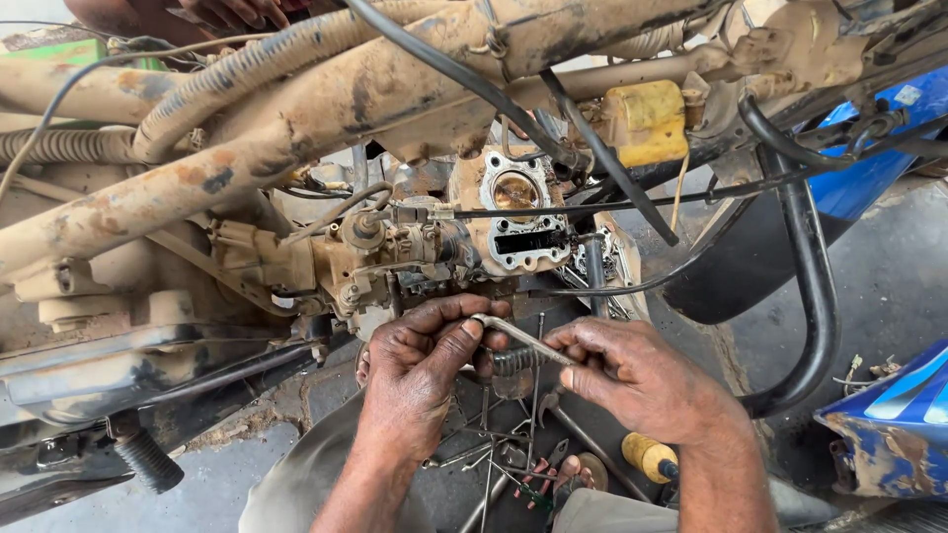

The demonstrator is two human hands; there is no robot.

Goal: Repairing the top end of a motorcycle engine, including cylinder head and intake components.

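My left hand (pixel 425 370) and my right hand (pixel 632 375) are together below a mud-caked motorcycle engine (pixel 395 252). Both grip a slim metal spanner (pixel 518 338): the left thumb and fingers pinch its upper end, the right fingers hold its lower end. A dark coil spring (pixel 512 360) shows between the two hands, just under the spanner. Directly above them sits the open cylinder block (pixel 521 212) with its round bore and bare metal face.
The rusty, muddy frame tube (pixel 296 128) and black cables (pixel 592 148) cross overhead. Several loose tools (pixel 494 459) and a yellow-handled screwdriver (pixel 647 456) lie on the ground below. A black crash bar (pixel 815 286) and blue bodywork (pixel 889 424) stand at right, a footpeg (pixel 148 459) at left.
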